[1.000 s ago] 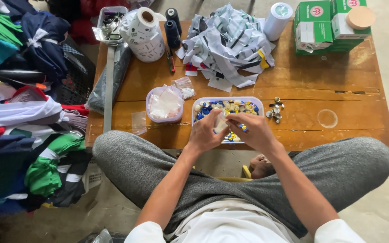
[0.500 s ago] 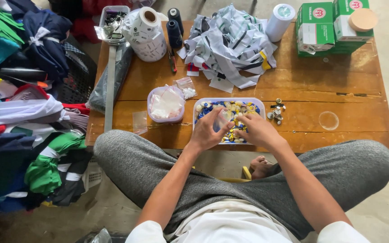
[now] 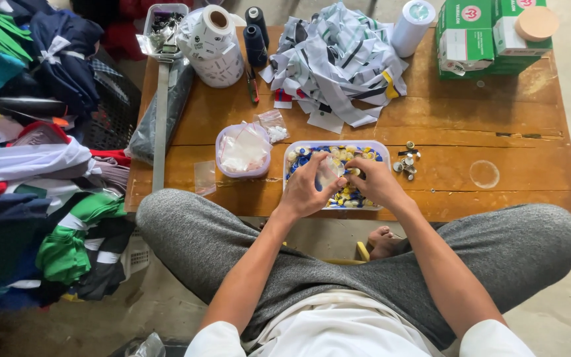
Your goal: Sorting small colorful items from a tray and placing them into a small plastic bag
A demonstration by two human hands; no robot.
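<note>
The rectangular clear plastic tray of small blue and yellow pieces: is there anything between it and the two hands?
Nothing visible does. Both the left hand and the right hand are already over the rectangular clear plastic tray, holding a small clear plastic bag between them above the pieces.

Low table (image 3: 510,198) of varnished wood, its top worn, scratched and ring-marked, with a dull sheen. Clear plastic tray (image 3: 290,153) holding small glossy buttons (image 3: 345,195), blue, yellow and white; the left hand (image 3: 308,188) pinches a small bag (image 3: 328,173) of thin clear film, the right hand (image 3: 377,184) beside it. Small shiny metal fittings (image 3: 408,162) lie on the wood. Round tub (image 3: 242,152) of translucent plastic with crinkled film inside. Heap of matt woven cloth labels (image 3: 338,59). Green and white cardboard boxes (image 3: 484,33). Trousers (image 3: 193,231) of soft grey marl knit.
</note>
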